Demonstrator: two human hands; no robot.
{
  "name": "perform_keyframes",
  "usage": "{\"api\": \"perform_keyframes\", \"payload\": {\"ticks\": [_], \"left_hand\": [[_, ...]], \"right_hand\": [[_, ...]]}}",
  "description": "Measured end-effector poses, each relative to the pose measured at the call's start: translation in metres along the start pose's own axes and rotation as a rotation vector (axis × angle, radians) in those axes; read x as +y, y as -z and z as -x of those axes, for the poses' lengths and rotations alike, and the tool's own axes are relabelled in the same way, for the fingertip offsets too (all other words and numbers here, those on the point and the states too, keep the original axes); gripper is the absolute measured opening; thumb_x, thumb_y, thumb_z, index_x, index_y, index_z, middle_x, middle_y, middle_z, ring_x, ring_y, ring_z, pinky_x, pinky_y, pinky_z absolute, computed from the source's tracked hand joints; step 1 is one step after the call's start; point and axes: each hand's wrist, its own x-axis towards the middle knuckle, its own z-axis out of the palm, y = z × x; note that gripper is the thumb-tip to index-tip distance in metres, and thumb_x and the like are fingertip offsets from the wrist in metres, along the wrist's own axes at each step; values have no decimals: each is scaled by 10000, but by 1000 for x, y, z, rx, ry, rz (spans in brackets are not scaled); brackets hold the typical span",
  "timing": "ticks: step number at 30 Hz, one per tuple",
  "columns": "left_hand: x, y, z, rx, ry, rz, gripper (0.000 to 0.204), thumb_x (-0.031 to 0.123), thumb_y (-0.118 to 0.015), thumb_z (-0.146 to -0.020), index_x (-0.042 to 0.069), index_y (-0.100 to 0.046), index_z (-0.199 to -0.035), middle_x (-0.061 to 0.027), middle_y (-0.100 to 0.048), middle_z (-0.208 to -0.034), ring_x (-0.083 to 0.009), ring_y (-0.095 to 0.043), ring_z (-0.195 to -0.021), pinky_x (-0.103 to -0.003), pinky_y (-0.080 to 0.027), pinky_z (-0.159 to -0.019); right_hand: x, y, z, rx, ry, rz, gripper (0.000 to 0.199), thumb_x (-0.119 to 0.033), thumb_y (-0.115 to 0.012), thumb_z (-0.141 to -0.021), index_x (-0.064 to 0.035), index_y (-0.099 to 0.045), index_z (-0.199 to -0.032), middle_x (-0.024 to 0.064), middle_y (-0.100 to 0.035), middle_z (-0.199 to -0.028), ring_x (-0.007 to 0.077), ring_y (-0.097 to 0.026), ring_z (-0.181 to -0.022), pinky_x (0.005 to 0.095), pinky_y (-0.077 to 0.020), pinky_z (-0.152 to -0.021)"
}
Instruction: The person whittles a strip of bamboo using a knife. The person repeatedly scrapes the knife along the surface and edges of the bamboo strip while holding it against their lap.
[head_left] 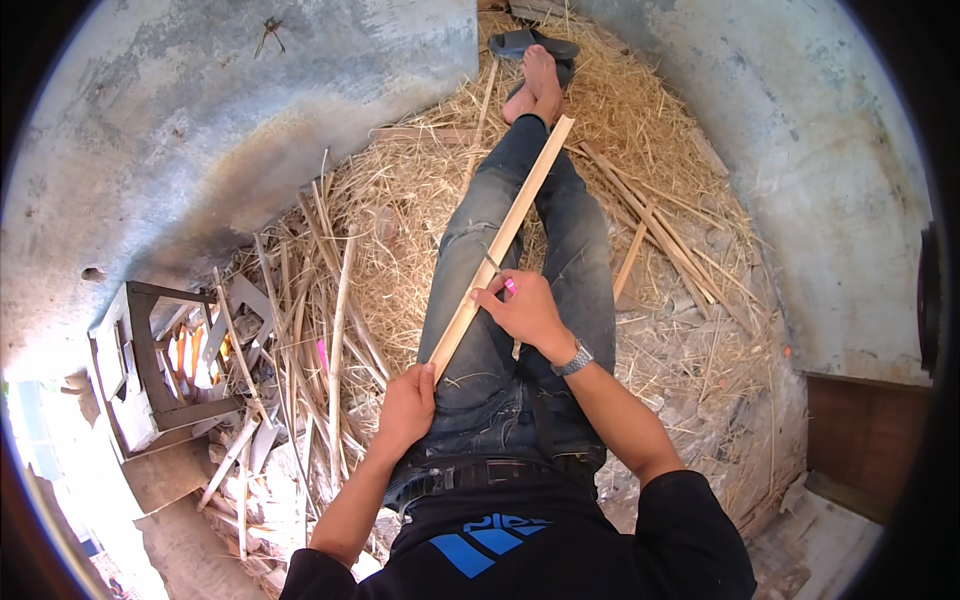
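A pale wooden strip (518, 215) is laid slantwise over a seated person's outstretched legs in dark jeans (465, 260), its far end pointed to one o'clock and its near end to seven. That near end is gripped by the left hand (405, 405), the thumb being laid on the wood. By the right hand (528, 310), just off the middle toward three o'clock, a small tool with a pink part (511, 286) is clasped, its dark, thin end set at the strip; its kind cannot be told, as most of it is covered by the fingers. A metal-banded watch (575, 358) is worn on the right wrist. At twelve to one o'clock, the bare feet (540, 80) are crossed beside dark sandals (512, 43), amid straw (625, 95) strewn over the ground. Loose sticks (660, 225) are heaped at two o'clock, and long stalks (340, 330) are piled at nine, before a dark frame (200, 412).
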Motion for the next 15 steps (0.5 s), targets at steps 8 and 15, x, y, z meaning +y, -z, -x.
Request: {"api": "perform_keyframes", "payload": {"ticks": [8, 15], "left_hand": [[5, -6, 2, 11, 8, -48, 452, 328, -490, -1114, -20, -607, -850, -280, -627, -697, -506, -637, -679, -539, -485, -631], [3, -6, 1, 15, -10, -33, 444, 326, -487, -1114, -17, -601, -856, -296, -614, -697, -533, -616, -693, -556, -475, -626]], "right_hand": [[14, 9, -3, 84, 35, -9, 276, -227, -748, -899, 10, -694, -769, 67, -552, -541, 122, -509, -485, 326, -395, -501], [7, 19, 0, 89, -34, -34, 243, -204, -784, -875, -17, -694, -748, -4, -500, -512, 57, -445, -476, 304, -359, -474]]}}
